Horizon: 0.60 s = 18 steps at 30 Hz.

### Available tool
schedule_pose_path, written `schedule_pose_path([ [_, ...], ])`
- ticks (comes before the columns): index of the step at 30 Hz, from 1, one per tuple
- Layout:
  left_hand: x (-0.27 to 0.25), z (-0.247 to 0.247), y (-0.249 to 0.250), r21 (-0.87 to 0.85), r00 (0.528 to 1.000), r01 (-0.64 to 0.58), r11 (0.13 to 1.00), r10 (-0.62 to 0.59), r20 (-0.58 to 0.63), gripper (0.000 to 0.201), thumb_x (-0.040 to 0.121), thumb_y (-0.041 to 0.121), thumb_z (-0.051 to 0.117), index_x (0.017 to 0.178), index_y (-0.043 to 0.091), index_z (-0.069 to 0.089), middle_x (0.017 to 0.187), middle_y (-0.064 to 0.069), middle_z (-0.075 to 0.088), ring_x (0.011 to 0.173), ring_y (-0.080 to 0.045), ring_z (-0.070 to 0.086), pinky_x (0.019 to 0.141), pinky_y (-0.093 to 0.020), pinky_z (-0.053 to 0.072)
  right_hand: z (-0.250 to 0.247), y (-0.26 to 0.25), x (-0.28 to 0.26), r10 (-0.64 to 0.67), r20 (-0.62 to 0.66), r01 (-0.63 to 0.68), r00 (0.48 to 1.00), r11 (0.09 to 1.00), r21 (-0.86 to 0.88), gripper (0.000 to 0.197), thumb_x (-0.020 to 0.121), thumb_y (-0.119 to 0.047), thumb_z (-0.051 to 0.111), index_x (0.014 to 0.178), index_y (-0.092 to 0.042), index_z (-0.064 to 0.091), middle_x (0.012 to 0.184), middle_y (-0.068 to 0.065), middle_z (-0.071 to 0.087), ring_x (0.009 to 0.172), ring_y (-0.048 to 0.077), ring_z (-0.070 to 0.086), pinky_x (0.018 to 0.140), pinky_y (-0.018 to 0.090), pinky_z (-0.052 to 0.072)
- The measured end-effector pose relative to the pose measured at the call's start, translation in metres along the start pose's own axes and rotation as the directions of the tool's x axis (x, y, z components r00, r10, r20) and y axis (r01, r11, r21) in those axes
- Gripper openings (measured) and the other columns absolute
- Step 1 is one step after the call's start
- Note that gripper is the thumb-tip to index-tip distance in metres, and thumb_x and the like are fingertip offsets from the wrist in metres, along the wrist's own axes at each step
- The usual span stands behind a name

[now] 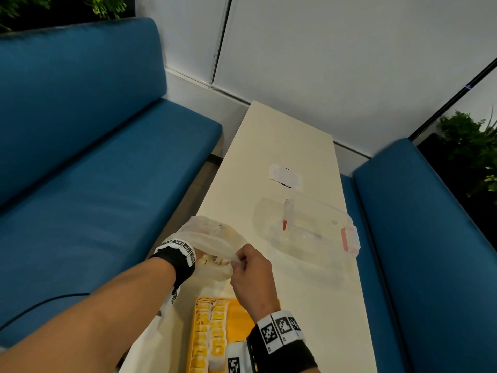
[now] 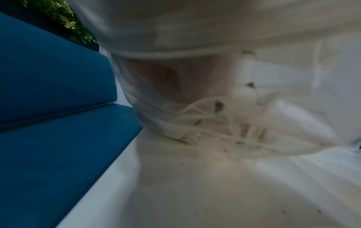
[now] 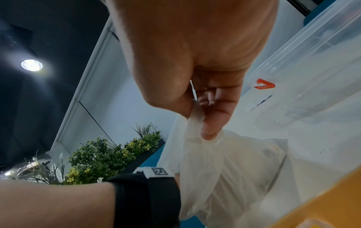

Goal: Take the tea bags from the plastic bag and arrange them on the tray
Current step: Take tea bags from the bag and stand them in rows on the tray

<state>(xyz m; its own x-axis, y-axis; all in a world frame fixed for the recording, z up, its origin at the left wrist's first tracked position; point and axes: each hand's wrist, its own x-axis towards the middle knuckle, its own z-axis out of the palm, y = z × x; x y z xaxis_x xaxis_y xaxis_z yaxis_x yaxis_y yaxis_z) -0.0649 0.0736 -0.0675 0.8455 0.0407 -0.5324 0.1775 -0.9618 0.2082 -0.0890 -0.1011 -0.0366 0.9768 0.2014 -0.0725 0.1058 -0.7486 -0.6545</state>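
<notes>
A thin translucent plastic bag [image 1: 212, 238] lies on the near left part of the cream table [image 1: 282, 135]. My left hand [image 2: 171, 80] is pushed inside it up to the wrist, showing only as a blur through the film, so its grip is hidden. Strings and tea bags [image 2: 215, 126] are heaped in the bag's bottom. My right hand [image 1: 242, 261] pinches the bag's rim [image 3: 197, 123] between thumb and fingers and holds the mouth open. Below my hands sits a yellow tray [image 1: 239, 313] holding two rows of yellow-tagged tea bags [image 1: 212, 332].
A clear plastic box [image 1: 309, 230] with pink latches [image 1: 349, 238] stands to the right of the bag, with a red clip [image 1: 284, 226] by it. A white patch [image 1: 285, 176] lies farther back. Blue benches [image 1: 94, 170] [image 1: 430, 238] flank the narrow table.
</notes>
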Motion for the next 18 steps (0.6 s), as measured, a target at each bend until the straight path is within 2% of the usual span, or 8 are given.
schedule_pose_path([
  [2, 0.010, 0.011, -0.006, 0.019, 1.000, -0.004, 1.000, 0.003, 0.025, 0.070, 0.105, 0.028, 0.045, 0.163, 0.027, 0.006, 0.172, -0.004, 0.001, 0.156, -0.025, 0.015, 0.124, -0.032, 0.016, 0.003, 0.001, 0.000, 0.018, 0.009, -0.018, 1.000, 1.000, 0.010, 0.010, 0.094, -0.015, 0.055, 0.087, -0.023, 0.057, 0.085, -0.003, 0.063, 0.079, 0.018, 0.061, 0.070, 0.034, 0.055],
  [5, 0.023, 0.016, -0.007, -0.014, 0.999, 0.019, 1.000, -0.019, 0.036, 0.072, 0.104, 0.033, 0.048, 0.163, 0.032, 0.005, 0.170, 0.003, 0.004, 0.156, -0.025, 0.017, 0.125, -0.035, 0.020, 0.005, 0.005, 0.000, 0.066, 0.006, -0.066, 0.998, 0.996, 0.058, 0.014, 0.091, -0.020, 0.054, 0.082, -0.031, 0.052, 0.082, -0.002, 0.064, 0.075, 0.022, 0.066, 0.069, 0.044, 0.059],
  [7, 0.054, 0.026, -0.007, -0.065, 1.000, 0.016, 0.998, -0.014, 0.025, 0.068, 0.096, 0.056, 0.056, 0.156, 0.040, 0.029, 0.165, 0.007, 0.028, 0.146, -0.020, 0.038, 0.118, -0.035, 0.036, 0.002, 0.007, 0.002, 0.093, -0.015, -0.091, 0.996, 0.992, 0.087, 0.016, 0.091, -0.019, 0.055, 0.080, -0.030, 0.052, 0.083, 0.000, 0.066, 0.070, 0.023, 0.068, 0.064, 0.044, 0.060],
  [9, 0.091, 0.041, -0.011, 0.005, 0.999, -0.048, 0.999, 0.049, -0.012, 0.070, 0.078, 0.084, 0.053, 0.137, 0.047, 0.049, 0.151, 0.009, 0.052, 0.130, -0.014, 0.055, 0.104, -0.030, 0.047, -0.006, 0.007, 0.004, 0.117, -0.039, -0.112, 0.992, 0.986, 0.122, 0.019, 0.094, -0.013, 0.055, 0.080, -0.025, 0.053, 0.085, 0.004, 0.067, 0.062, 0.022, 0.069, 0.056, 0.035, 0.059],
  [12, 0.084, 0.034, -0.002, -0.024, 0.997, -0.055, 0.998, 0.053, -0.055, 0.069, 0.092, 0.058, 0.054, 0.154, 0.040, 0.030, 0.161, 0.011, 0.033, 0.140, -0.018, 0.045, 0.111, -0.036, 0.041, -0.018, 0.005, 0.007, 0.141, -0.079, -0.126, 0.987, 0.976, 0.177, 0.018, 0.096, -0.010, 0.053, 0.080, -0.019, 0.054, 0.085, 0.005, 0.068, 0.054, 0.018, 0.068, 0.051, 0.027, 0.055],
  [14, 0.046, 0.005, 0.020, -0.091, 0.997, -0.046, 0.995, 0.040, -0.064, 0.057, 0.097, 0.054, 0.049, 0.148, 0.029, 0.043, 0.156, 0.000, 0.046, 0.134, -0.023, 0.052, 0.104, -0.037, 0.045, -0.022, 0.005, 0.009, 0.155, -0.096, -0.134, 0.983, 0.971, 0.200, 0.017, 0.096, -0.010, 0.053, 0.081, -0.018, 0.055, 0.081, 0.004, 0.068, 0.053, 0.017, 0.069, 0.055, 0.029, 0.057],
  [16, 0.034, -0.007, 0.034, -0.114, 0.999, -0.042, 0.993, 0.042, -0.002, 0.045, 0.108, 0.034, 0.040, 0.144, 0.011, 0.052, 0.149, -0.013, 0.053, 0.136, -0.030, 0.050, 0.110, -0.039, 0.040, -0.024, 0.005, 0.012, 0.174, -0.099, -0.150, 0.980, 0.966, 0.212, 0.017, 0.096, -0.009, 0.052, 0.082, -0.017, 0.055, 0.078, 0.004, 0.068, 0.053, 0.017, 0.069, 0.058, 0.033, 0.059],
  [18, 0.030, -0.017, 0.042, -0.144, 0.999, -0.040, 0.989, 0.038, -0.022, 0.040, 0.109, 0.021, 0.041, 0.141, 0.002, 0.053, 0.142, -0.014, 0.057, 0.136, -0.029, 0.051, 0.111, -0.035, 0.038, -0.027, 0.006, 0.016, 0.185, -0.112, -0.158, 0.976, 0.964, 0.214, 0.017, 0.096, -0.009, 0.052, 0.081, -0.015, 0.055, 0.077, 0.005, 0.068, 0.054, 0.018, 0.070, 0.061, 0.037, 0.061],
])
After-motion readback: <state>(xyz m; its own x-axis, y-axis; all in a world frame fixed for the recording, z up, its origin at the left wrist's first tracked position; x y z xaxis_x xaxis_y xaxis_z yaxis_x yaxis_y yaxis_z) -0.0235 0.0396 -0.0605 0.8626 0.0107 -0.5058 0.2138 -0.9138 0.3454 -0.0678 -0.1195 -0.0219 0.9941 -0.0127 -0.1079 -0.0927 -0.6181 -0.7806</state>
